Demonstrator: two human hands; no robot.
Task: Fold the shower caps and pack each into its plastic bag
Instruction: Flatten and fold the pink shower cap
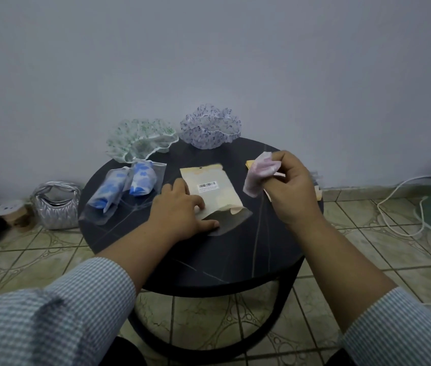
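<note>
1. Pinching a folded pink plastic shower cap (260,172), the right hand (292,186) is raised at three o'clock.
2. A cream flat plastic bag (213,192), centred, is pressed by the flat, spread left hand (182,210).
3. Its mouth should be held open.

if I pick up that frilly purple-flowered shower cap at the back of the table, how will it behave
The frilly purple-flowered shower cap probably collapses limp, since its thin translucent film sits in loose puffed ruffles. It looks very light for its bulk. Its rounded heap seems unlikely to roll.

Pink cap (260,172) — black table (262,249)
</note>
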